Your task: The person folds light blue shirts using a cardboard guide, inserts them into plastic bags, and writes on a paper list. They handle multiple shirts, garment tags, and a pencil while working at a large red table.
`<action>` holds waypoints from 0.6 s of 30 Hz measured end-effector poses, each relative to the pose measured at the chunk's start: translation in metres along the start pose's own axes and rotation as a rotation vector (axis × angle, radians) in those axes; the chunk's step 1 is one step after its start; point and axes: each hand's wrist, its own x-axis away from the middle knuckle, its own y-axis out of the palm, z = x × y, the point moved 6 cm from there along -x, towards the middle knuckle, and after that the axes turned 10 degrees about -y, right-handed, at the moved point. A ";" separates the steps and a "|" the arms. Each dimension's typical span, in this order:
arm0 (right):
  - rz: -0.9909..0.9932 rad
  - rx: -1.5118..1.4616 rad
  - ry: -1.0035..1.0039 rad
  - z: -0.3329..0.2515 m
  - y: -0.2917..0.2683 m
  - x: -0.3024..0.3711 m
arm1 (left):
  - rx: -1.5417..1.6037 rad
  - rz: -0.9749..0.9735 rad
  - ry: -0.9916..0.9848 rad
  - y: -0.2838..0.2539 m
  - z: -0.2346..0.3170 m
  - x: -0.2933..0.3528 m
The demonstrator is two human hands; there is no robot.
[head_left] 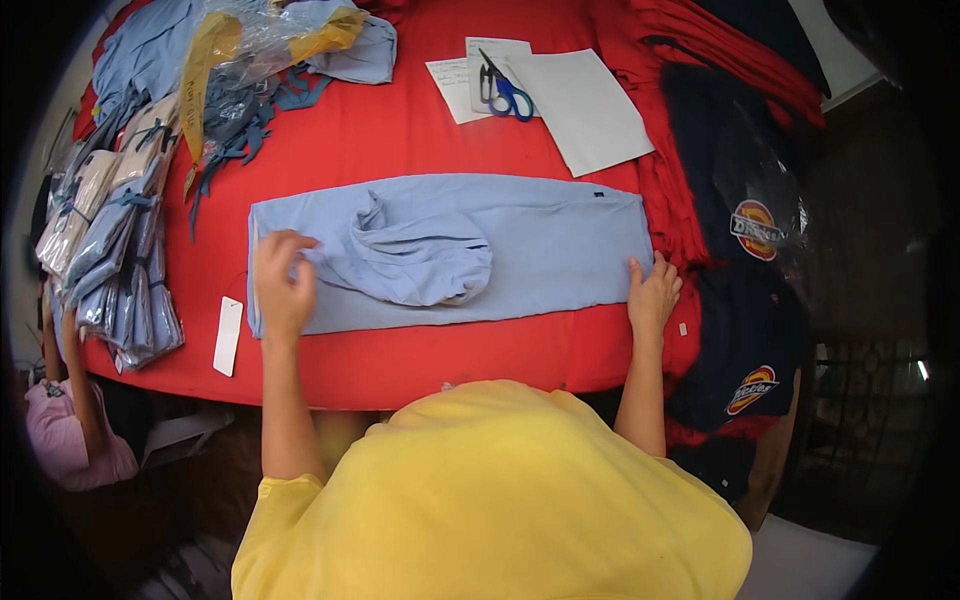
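A light blue garment lies folded into a long flat shape across the red cloth in front of me. On top of it, left of its middle, a loose bunched part of the same fabric rests in wrinkles. My left hand is over the garment's left end, its fingers bent and apart. At the lower right corner, my right hand touches the fabric edge with thumb and fingers spread. A white hang tag lies beside the left end, on a thin string.
Bagged folded garments are stacked at left, below a heap of blue clothing with yellow tape. Blue-handled scissors lie on papers at the back. Dark garments with round logos line the right. Another person's pink sleeve shows at lower left.
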 end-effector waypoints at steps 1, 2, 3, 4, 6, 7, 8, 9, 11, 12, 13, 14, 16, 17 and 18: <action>0.008 0.031 0.028 0.011 0.005 0.003 | 0.118 -0.166 0.008 0.019 0.016 0.007; 0.004 0.002 0.019 0.012 0.007 0.002 | 0.059 -0.234 0.106 0.037 0.039 0.012; 0.003 -0.029 0.004 0.012 0.009 -0.001 | -0.001 -0.296 0.202 0.056 0.059 0.019; 0.000 -0.063 -0.015 0.010 0.012 -0.006 | -0.157 -0.280 0.255 0.075 0.065 0.023; -0.117 -0.178 -0.007 0.033 0.027 -0.018 | -0.326 -0.290 0.290 0.104 0.064 0.022; -0.173 -0.233 -0.002 0.043 0.035 -0.022 | -0.336 -0.311 0.270 0.112 0.062 0.019; -0.145 -0.411 0.015 0.037 0.031 -0.027 | -0.351 -0.327 0.243 0.117 0.059 0.014; -0.126 -0.586 0.025 0.024 0.015 -0.032 | -0.349 -0.331 0.230 0.118 0.059 0.014; -0.011 -0.783 -0.073 -0.023 -0.022 -0.041 | -0.356 -0.335 0.207 0.115 0.057 0.012; 0.013 -0.747 -0.185 -0.063 -0.040 -0.039 | -0.334 -0.307 0.203 0.112 0.057 0.013; 0.039 -0.712 -0.295 -0.107 -0.057 -0.033 | -0.313 -0.279 0.199 0.110 0.056 0.014; -0.154 -0.774 -0.255 -0.148 -0.063 -0.023 | -0.288 -0.253 0.199 0.107 0.055 0.014; -0.161 -0.667 -0.687 -0.204 -0.048 0.008 | -0.262 -0.249 0.216 0.109 0.052 0.016; -0.285 -0.723 -0.777 -0.227 -0.035 0.028 | -0.248 -0.248 0.221 0.110 0.049 0.018; -0.373 -0.589 -0.842 -0.242 -0.023 0.050 | -0.293 -0.258 0.232 0.113 0.045 0.020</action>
